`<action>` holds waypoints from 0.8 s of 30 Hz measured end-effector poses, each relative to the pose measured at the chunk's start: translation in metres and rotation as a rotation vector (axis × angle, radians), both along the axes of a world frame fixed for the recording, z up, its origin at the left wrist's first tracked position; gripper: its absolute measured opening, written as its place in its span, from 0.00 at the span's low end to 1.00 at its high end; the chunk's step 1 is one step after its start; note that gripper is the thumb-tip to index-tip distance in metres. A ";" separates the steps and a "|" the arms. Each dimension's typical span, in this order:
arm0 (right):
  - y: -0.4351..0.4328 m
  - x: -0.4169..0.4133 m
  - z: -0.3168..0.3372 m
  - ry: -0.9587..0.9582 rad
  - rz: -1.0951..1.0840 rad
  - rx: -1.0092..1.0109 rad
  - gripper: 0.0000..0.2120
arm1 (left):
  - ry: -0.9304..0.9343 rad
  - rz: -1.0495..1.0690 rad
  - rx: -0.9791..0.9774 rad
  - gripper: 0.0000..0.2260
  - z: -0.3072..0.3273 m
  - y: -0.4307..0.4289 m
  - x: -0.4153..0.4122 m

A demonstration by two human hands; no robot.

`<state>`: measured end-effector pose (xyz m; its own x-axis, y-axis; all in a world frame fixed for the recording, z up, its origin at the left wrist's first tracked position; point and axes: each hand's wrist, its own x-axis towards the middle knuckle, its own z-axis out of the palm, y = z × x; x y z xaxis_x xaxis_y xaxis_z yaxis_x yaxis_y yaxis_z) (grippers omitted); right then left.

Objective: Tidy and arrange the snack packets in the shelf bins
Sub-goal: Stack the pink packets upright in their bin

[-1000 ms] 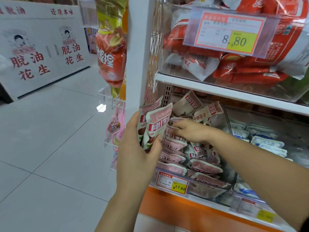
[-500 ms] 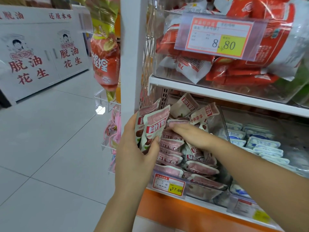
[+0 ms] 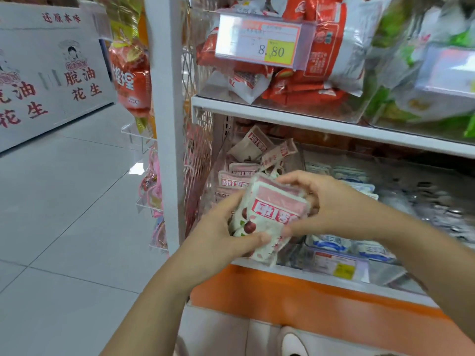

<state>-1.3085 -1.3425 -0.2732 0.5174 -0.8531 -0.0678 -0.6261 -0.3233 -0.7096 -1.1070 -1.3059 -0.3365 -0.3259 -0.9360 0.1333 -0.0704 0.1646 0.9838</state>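
Note:
Both hands hold a small stack of pink-and-white snack packets (image 3: 272, 214) in front of the lower shelf bin. My left hand (image 3: 218, 237) grips the stack from below and the left, thumb across the front packet. My right hand (image 3: 323, 204) grips the stack's right and top edge. Behind them, more of the same pink packets (image 3: 237, 176) lie in the clear bin (image 3: 295, 160), a few standing crooked at the back (image 3: 257, 147).
A white shelf post (image 3: 167, 124) stands left of the bin. Blue-and-white packets (image 3: 344, 244) fill the bin to the right. Red-and-white bags (image 3: 321, 73) with an 8.80 price tag (image 3: 262, 42) sit above. Hanging snacks (image 3: 131, 78) border the tiled aisle (image 3: 64, 201).
My right hand left the pile in the bin and joined my left hand on the stack. The stack moved down and right, out in front of the bin.

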 end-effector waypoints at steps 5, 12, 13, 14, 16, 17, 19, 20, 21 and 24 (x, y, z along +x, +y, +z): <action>0.014 -0.010 -0.004 0.252 0.038 -0.083 0.17 | -0.119 -0.033 -0.034 0.26 -0.011 -0.001 -0.021; -0.012 -0.008 -0.016 0.431 -0.031 -0.161 0.13 | -0.344 0.087 -0.127 0.27 -0.025 -0.031 -0.032; -0.017 -0.006 -0.016 0.460 -0.033 -0.180 0.13 | -0.376 0.105 -0.137 0.28 -0.025 -0.036 -0.028; -0.020 -0.004 -0.016 0.477 -0.034 -0.209 0.14 | -0.400 0.120 -0.147 0.28 -0.026 -0.040 -0.025; -0.027 0.000 -0.013 0.500 -0.036 -0.281 0.14 | -0.408 0.130 -0.155 0.28 -0.027 -0.046 -0.019; -0.030 0.001 -0.012 0.522 -0.038 -0.306 0.15 | -0.417 0.136 -0.159 0.28 -0.028 -0.049 -0.019; -0.038 0.002 -0.011 0.566 -0.038 -0.301 0.17 | -0.459 0.158 -0.179 0.28 -0.030 -0.052 -0.020; -0.041 0.001 -0.011 0.585 -0.032 -0.289 0.18 | -0.484 0.170 -0.192 0.27 -0.031 -0.052 -0.022; -0.044 0.001 -0.013 0.601 -0.024 -0.279 0.18 | -0.511 0.184 -0.211 0.27 -0.031 -0.053 -0.023; -0.047 -0.002 -0.014 0.634 -0.012 -0.280 0.18 | -0.556 0.226 -0.277 0.26 -0.033 -0.051 -0.026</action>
